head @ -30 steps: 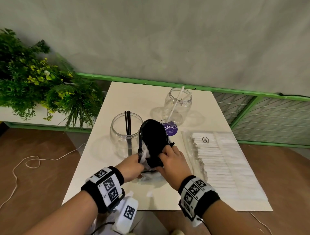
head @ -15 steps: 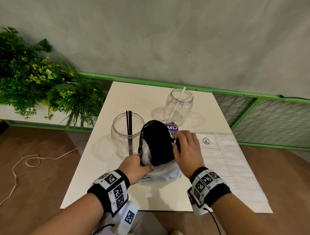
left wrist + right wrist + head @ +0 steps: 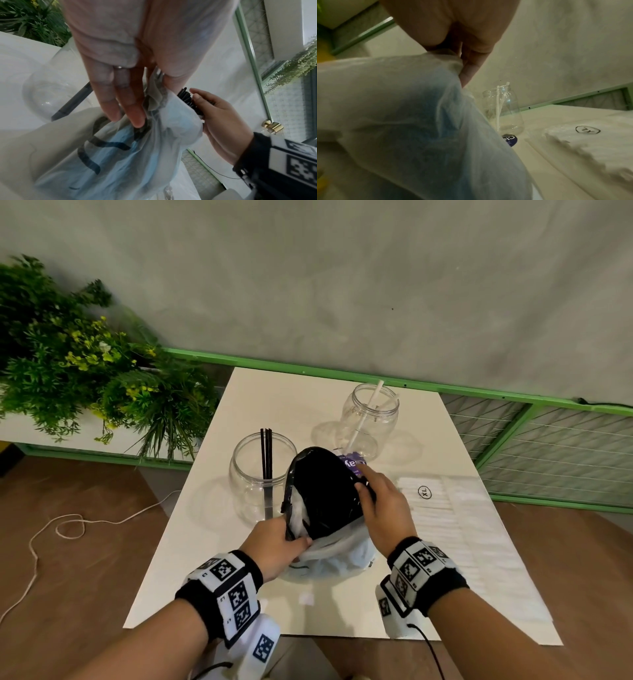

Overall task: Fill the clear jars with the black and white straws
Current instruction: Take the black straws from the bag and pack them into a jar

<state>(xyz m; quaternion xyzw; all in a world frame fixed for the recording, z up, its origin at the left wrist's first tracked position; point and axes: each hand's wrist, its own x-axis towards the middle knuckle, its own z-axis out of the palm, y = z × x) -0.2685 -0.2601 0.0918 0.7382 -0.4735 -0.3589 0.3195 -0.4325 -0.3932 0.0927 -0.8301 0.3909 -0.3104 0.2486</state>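
A bundle of black straws stands in a thin plastic bag at the table's middle. My left hand pinches the bag's near left edge, thumb and fingers pressing the film. My right hand curls round the right side of the straw ends. The left clear jar holds a few black straws. The right clear jar holds white straws. The bag fills most of the right wrist view, with the right jar behind it.
A flat pack of wrapped white straws marked XL lies at the right of the white table. A purple label pokes out behind the bundle. Green plants stand to the left, a green rail behind.
My right hand has gone from the bundle's near side up to its far right side and closed on the straw ends. The left hand keeps its hold on the bag.
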